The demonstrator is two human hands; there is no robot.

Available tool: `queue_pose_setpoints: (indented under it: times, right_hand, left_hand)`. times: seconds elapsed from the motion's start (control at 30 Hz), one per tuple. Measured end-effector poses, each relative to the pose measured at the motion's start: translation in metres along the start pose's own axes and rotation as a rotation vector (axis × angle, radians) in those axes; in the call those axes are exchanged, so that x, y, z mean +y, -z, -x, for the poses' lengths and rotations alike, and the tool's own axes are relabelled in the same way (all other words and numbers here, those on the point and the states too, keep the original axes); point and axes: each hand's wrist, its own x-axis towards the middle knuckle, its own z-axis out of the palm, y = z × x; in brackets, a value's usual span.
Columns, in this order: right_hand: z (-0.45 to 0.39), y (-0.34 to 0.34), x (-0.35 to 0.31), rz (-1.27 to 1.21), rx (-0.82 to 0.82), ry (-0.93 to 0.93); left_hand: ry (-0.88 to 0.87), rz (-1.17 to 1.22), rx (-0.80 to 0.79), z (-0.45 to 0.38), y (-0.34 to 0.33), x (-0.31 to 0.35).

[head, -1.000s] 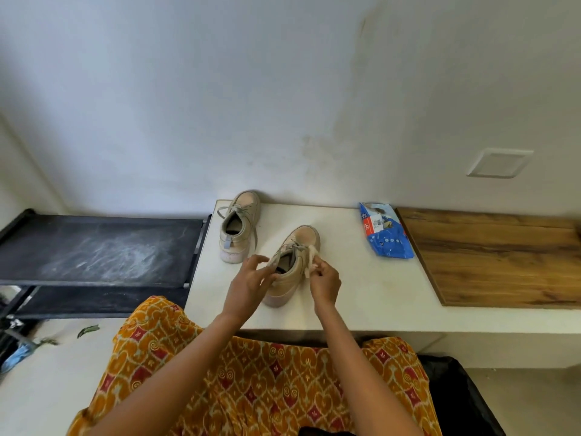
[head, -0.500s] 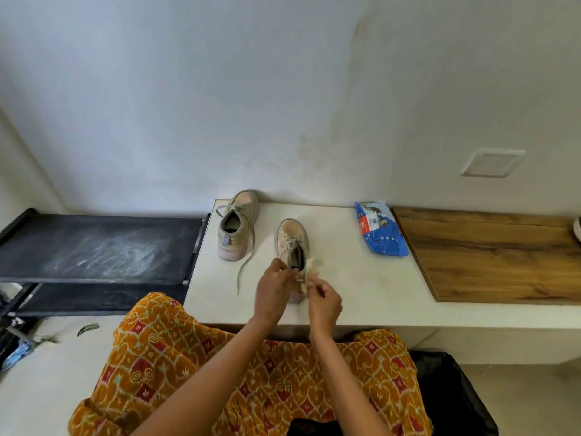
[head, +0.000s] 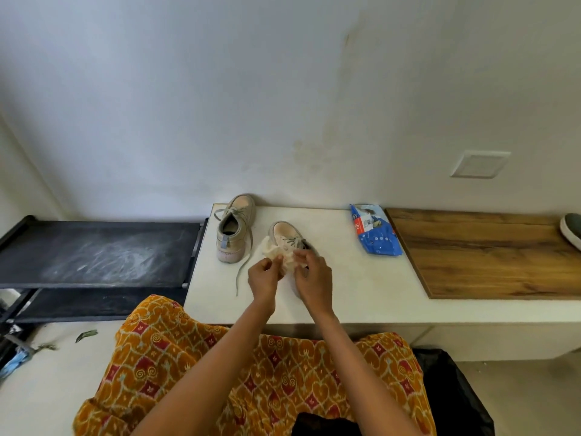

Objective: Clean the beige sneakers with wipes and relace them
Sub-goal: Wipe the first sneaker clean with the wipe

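Observation:
Two beige sneakers stand on the white ledge. The far sneaker is near the wall, its loose lace trailing toward me. The near sneaker points at the wall, its heel hidden behind my hands. A crumpled white wipe lies against the near sneaker's left side. My left hand and my right hand both pinch the wipe, just in front of the near sneaker's laces.
A blue pack of wipes lies on the ledge to the right, beside a wooden board. The toe of a dark shoe shows at the far right edge. A black rack stands to the left. A patterned orange garment covers my lap.
My left hand has let go of the near sneaker and joined the right on the wipe, which is now spread wider at the shoe's left side. The sneaker stands flat.

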Motion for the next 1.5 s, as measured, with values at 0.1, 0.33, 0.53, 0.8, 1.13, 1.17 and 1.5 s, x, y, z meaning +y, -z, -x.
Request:
queue_pose_setpoints:
  times: [0.1, 0.33, 0.53, 0.8, 1.13, 1.17, 1.5]
  right_hand:
    - [0.006, -0.003, 0.007, 0.241, 0.029, -0.034]
    - [-0.019, 0.012, 0.032, 0.398, 0.041, -0.079]
    - [-0.054, 0.028, 0.055, 0.439, -0.012, -0.135]
    - [-0.060, 0.029, 0.060, 0.417, -0.009, -0.127]
    - [-0.063, 0.026, 0.066, 0.392, -0.005, -0.104]
    - [-0.062, 0.025, 0.067, 0.379, 0.002, -0.096]
    - [-0.063, 0.027, 0.063, 0.404, -0.018, -0.081]
  left_hand:
    - [0.058, -0.054, 0.172, -0.020, 0.012, -0.007]
    - [0.053, -0.206, 0.259, -0.046, 0.021, -0.024]
    - [-0.098, -0.331, 0.204, -0.071, -0.003, -0.021]
    - [-0.324, -0.762, 0.264, -0.126, -0.037, 0.013]
    - [-0.521, -0.700, 0.184, -0.110, -0.046, -0.042]
    - [-0.518, -0.679, 0.162, -0.106, -0.046, -0.046]
    - [-0.632, -0.603, 0.137, -0.076, -0.055, -0.044]
